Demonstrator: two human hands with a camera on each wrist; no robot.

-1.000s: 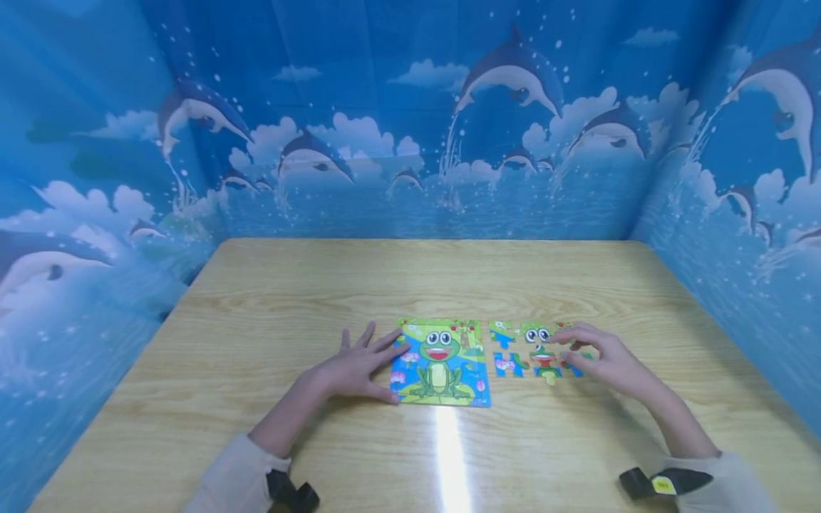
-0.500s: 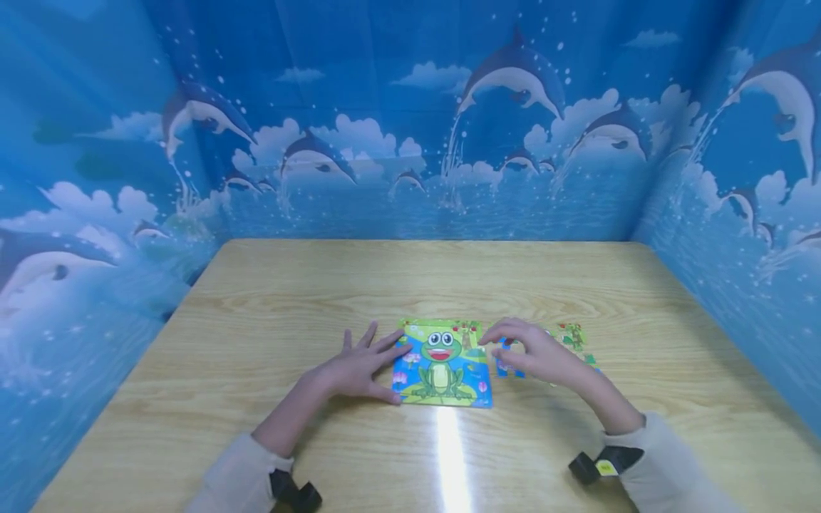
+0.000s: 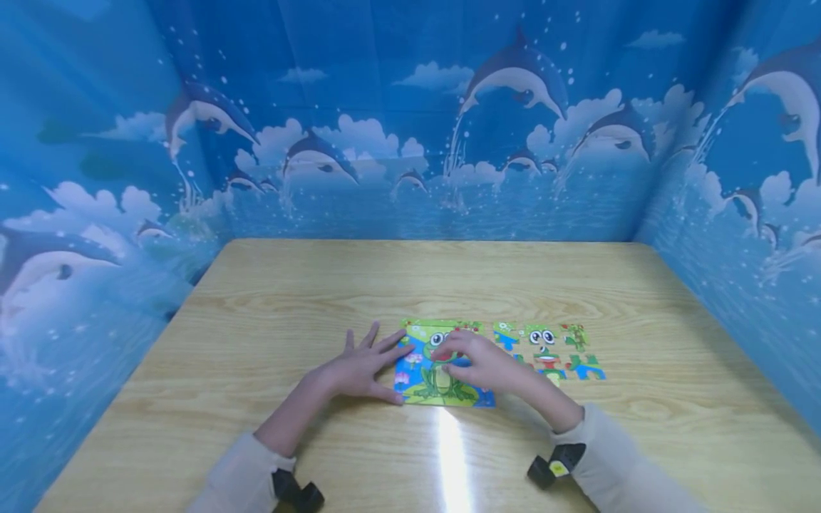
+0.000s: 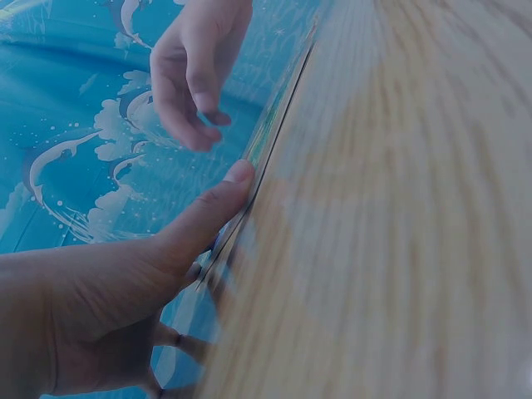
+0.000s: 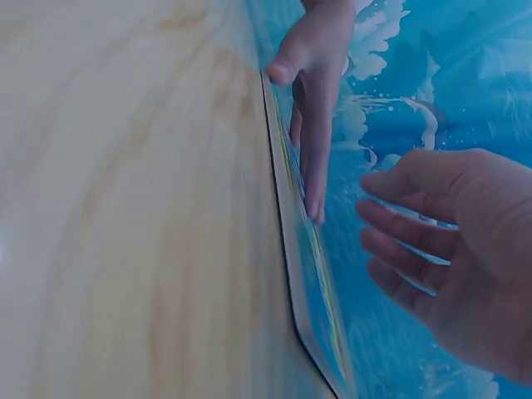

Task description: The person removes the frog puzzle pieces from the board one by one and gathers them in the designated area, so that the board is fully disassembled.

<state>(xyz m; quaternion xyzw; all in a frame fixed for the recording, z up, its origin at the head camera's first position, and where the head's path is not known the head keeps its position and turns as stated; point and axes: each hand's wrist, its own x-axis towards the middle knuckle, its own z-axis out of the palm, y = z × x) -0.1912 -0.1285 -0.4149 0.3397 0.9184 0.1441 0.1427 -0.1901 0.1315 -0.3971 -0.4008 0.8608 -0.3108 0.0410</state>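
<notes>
A square frog picture board point(image 3: 417, 388) lies flat on the table. My left hand point(image 3: 353, 372) rests at its left edge with fingers spread, some fingertips over the picture; in the left wrist view the thumb point(image 4: 208, 204) touches the board's edge. My right hand point(image 3: 484, 362) hovers over the middle of the board, fingers loosely bent, hiding part of the frog. Nothing shows between those fingers in the right wrist view, where the thumb point(image 5: 416, 174) stands apart from the fingertips. Loose jigsaw pieces point(image 3: 541, 337) lie right of the board, partly behind the right hand and wrist.
The wooden table point(image 3: 321, 285) extends around the board and pieces. A blue curtain point(image 3: 372, 206) with dolphins hangs behind the table and along both sides. A bright light reflection point(image 3: 452, 456) lies on the tabletop in front of the board.
My right hand has moved left from the loose jigsaw pieces to above the frog board, uncovering pieces on the right. My left hand stays at the board's left edge.
</notes>
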